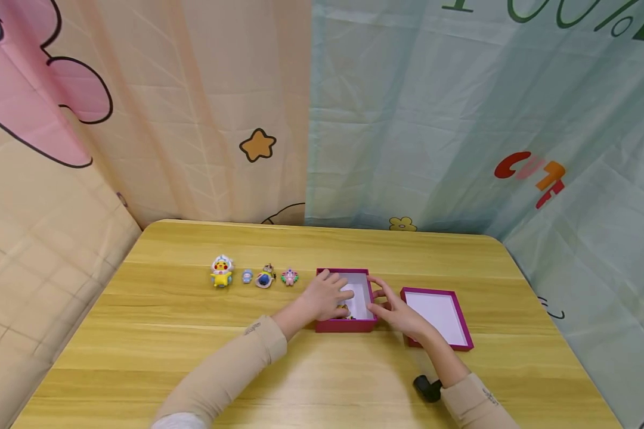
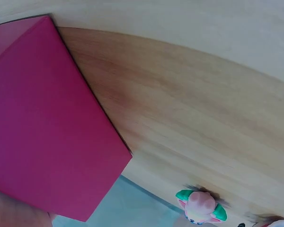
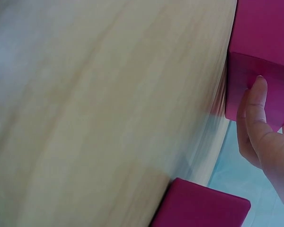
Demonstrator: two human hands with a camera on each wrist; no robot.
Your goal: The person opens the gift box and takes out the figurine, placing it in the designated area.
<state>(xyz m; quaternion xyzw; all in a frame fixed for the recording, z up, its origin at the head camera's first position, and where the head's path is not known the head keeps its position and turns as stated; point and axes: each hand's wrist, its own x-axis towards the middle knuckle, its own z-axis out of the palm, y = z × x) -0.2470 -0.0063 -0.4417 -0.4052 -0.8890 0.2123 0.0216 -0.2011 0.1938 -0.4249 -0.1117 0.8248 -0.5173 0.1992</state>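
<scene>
In the head view my left hand [image 1: 326,296] reaches over the left wall of a magenta box [image 1: 346,326], fingers spread above its white inside. A small, partly hidden brownish-gold object [image 1: 343,308] lies in the box under that hand; whether the hand touches it is unclear. My right hand [image 1: 399,313] rests against the box's right wall. A fingertip [image 3: 259,84] presses the wall in the right wrist view. Left of the box stand a yellow figurine in a white hood [image 1: 222,271], a small blue figurine [image 1: 247,276], a blue-and-brown figurine [image 1: 265,276] and a pink-and-green figurine [image 1: 289,276].
A magenta lid [image 1: 437,316], white inside up, lies right of the box, beside the right forearm. Near the right sleeve is a black object [image 1: 427,388]. The wooden table [image 1: 193,351] meets printed curtains [image 1: 408,119] at its back edge.
</scene>
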